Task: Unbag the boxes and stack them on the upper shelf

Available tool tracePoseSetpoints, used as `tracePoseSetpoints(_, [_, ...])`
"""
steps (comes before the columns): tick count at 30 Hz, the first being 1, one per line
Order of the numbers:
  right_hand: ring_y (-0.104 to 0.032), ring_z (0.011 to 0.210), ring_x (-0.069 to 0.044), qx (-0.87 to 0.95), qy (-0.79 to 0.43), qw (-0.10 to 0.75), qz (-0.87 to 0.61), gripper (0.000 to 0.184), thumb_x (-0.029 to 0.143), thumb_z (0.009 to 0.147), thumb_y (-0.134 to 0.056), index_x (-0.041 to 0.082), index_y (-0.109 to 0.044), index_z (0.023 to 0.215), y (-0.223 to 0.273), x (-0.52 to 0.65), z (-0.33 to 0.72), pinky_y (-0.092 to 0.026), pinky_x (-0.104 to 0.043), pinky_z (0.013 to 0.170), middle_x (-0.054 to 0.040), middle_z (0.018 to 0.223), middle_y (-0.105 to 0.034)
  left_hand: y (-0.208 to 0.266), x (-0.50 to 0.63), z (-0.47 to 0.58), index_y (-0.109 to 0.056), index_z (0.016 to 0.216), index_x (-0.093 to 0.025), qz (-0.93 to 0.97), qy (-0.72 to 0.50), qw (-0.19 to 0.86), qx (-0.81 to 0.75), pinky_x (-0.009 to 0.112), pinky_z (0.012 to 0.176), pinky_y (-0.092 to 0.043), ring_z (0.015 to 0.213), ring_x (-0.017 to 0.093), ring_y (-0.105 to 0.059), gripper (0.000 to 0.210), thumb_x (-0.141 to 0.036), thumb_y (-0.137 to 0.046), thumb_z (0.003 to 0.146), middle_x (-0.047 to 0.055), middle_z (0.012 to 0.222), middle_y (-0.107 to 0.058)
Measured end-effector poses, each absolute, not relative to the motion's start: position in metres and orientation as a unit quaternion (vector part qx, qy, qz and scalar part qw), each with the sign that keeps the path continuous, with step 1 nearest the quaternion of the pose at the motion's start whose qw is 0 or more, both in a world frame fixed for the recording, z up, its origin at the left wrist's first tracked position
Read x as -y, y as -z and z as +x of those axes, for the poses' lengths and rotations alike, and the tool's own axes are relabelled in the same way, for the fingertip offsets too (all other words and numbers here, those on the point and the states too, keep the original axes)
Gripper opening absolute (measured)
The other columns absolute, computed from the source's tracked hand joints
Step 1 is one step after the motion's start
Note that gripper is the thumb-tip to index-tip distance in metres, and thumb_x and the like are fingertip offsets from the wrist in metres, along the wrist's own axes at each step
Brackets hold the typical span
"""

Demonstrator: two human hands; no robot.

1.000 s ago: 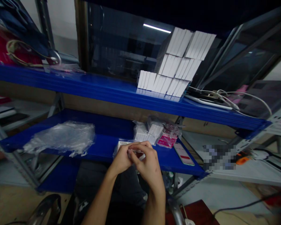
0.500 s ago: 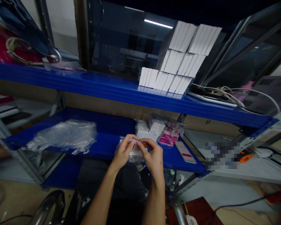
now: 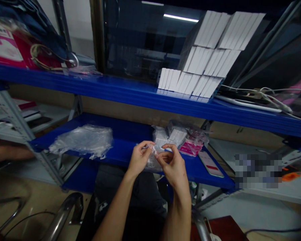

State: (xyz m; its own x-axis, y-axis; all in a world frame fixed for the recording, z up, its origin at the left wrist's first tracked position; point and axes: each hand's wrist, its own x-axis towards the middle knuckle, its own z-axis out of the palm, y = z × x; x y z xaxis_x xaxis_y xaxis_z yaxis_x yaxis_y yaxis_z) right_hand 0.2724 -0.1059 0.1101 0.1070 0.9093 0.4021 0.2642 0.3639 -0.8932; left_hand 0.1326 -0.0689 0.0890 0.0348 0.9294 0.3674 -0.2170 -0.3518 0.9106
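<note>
Between my hands, at the front edge of the lower blue shelf (image 3: 122, 134), is a clear plastic bag (image 3: 152, 164) whose contents I cannot make out. My left hand (image 3: 141, 157) pinches the bag's top between thumb and fingers. My right hand (image 3: 172, 164) has its thumb and a finger closed on the same gathered top, with the index finger raised and bent. Just behind them sit white boxes (image 3: 162, 136) in clear wrapping, beside pink packets (image 3: 191, 147) under plastic. A pile of clear plastic bags (image 3: 86, 139) lies flat to the left.
A phone (image 3: 210, 164) with a lit screen lies at the shelf's right end. White boxes (image 3: 203, 60) are stacked on the upper blue shelf (image 3: 130, 92), near white cables (image 3: 266, 92). At far left, another person's arm (image 3: 10, 152) shows.
The view has shifted, so the shelves appear farther right. My right index finger has lifted off the bag's top, and the hands are slightly further apart. Both still hold the bag.
</note>
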Motion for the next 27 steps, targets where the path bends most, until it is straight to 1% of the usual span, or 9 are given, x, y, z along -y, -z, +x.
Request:
tracePoseSetpoints(3, [-0.070, 0.066, -0.021, 0.612, -0.290, 0.542, -0.497, 0.035, 0.034, 0.077, -0.074, 0.024, -0.057, 0.105, -0.101, 0.098, 0.273, -0.053, -0.029, 0.063, -0.0007, 0.073, -0.073, -0.098, 0.077, 0.128, -0.076, 0.100, -0.018, 0.611, -0.602, 0.389, -0.336, 0.026, 0.079, -0.054, 0.090, 0.019, -0.072, 0.016, -0.018, -0.067, 0.087, 0.007, 0.100, -0.076])
tracePoseSetpoints(7, [-0.064, 0.062, -0.020, 0.633, -0.167, 0.544, -0.525, 0.030, 0.025, 0.075, -0.066, 0.022, -0.064, 0.105, -0.085, 0.080, 0.266, -0.051, -0.031, 0.063, 0.0008, 0.069, -0.067, -0.108, 0.086, 0.121, -0.078, 0.086, -0.021, 0.728, -0.540, 0.262, -0.332, 0.028, 0.088, -0.053, 0.093, 0.018, -0.072, 0.026, -0.001, -0.062, 0.081, 0.003, 0.095, -0.077])
tracePoseSetpoints(10, [-0.067, 0.094, -0.027, 0.667, -0.050, 0.539, -0.512, 0.039, 0.024, 0.081, -0.058, 0.022, -0.071, 0.118, -0.078, 0.071, 0.262, -0.053, -0.042, 0.086, -0.0086, 0.099, -0.070, -0.110, 0.087, 0.115, -0.077, 0.085, -0.021, 0.762, -0.512, 0.232, -0.320, 0.029, 0.089, -0.055, 0.090, 0.018, -0.072, 0.028, 0.001, -0.061, 0.081, 0.003, 0.095, -0.078])
tracePoseSetpoints(12, [-0.063, 0.113, -0.030, 0.693, -0.040, 0.533, -0.484, 0.037, 0.026, 0.088, -0.053, 0.024, -0.073, 0.120, -0.076, 0.067, 0.262, -0.048, -0.048, 0.100, -0.0117, 0.117, -0.070, -0.107, 0.084, 0.113, -0.077, 0.085, -0.020, 0.766, -0.520, 0.211, -0.313, 0.030, 0.092, -0.056, 0.093, 0.019, -0.073, 0.028, 0.003, -0.059, 0.082, 0.005, 0.097, -0.078])
tracePoseSetpoints(13, [-0.062, 0.115, -0.030, 0.705, -0.055, 0.528, -0.470, 0.035, 0.027, 0.091, -0.052, 0.024, -0.075, 0.116, -0.075, 0.066, 0.262, -0.047, -0.049, 0.103, -0.0118, 0.118, -0.071, -0.104, 0.081, 0.113, -0.076, 0.085, -0.019, 0.763, -0.531, 0.197, -0.310, 0.031, 0.094, -0.056, 0.095, 0.019, -0.073, 0.029, 0.003, -0.058, 0.082, 0.005, 0.097, -0.078])
tracePoseSetpoints(16, [-0.067, 0.108, -0.029, 0.713, -0.141, 0.522, -0.446, 0.027, 0.031, 0.094, -0.055, 0.022, -0.078, 0.104, -0.072, 0.064, 0.264, -0.050, -0.047, 0.099, -0.0107, 0.108, -0.076, -0.093, 0.072, 0.114, -0.075, 0.084, -0.018, 0.742, -0.582, 0.149, -0.298, 0.034, 0.094, -0.058, 0.098, 0.021, -0.073, 0.029, 0.004, -0.056, 0.083, 0.007, 0.096, -0.078])
tracePoseSetpoints(18, [-0.070, 0.106, -0.028, 0.692, -0.212, 0.533, -0.438, 0.025, 0.033, 0.092, -0.060, 0.022, -0.077, 0.107, -0.072, 0.065, 0.265, -0.051, -0.045, 0.098, -0.0099, 0.110, -0.077, -0.086, 0.068, 0.117, -0.074, 0.083, -0.018, 0.730, -0.609, 0.123, -0.285, 0.036, 0.094, -0.059, 0.099, 0.021, -0.072, 0.029, 0.004, -0.056, 0.083, 0.007, 0.094, -0.078])
tracePoseSetpoints(22, [-0.072, 0.106, -0.029, 0.620, -0.324, 0.582, -0.414, 0.026, 0.036, 0.084, -0.072, 0.021, -0.079, 0.105, -0.075, 0.067, 0.263, -0.053, -0.045, 0.099, -0.0088, 0.111, -0.079, -0.078, 0.065, 0.123, -0.074, 0.088, -0.020, 0.708, -0.642, 0.076, -0.282, 0.039, 0.093, -0.058, 0.103, 0.023, -0.070, 0.026, 0.001, -0.059, 0.086, 0.006, 0.093, -0.077])
tracePoseSetpoints(27, [-0.074, 0.085, -0.025, 0.530, -0.400, 0.631, -0.400, 0.023, 0.034, 0.073, -0.081, 0.021, -0.080, 0.092, -0.083, 0.071, 0.256, -0.058, -0.039, 0.086, -0.0057, 0.092, -0.080, -0.078, 0.067, 0.125, -0.072, 0.102, -0.021, 0.691, -0.645, 0.046, -0.323, 0.036, 0.089, -0.057, 0.098, 0.021, -0.070, 0.023, -0.005, -0.060, 0.091, 0.006, 0.099, -0.076])
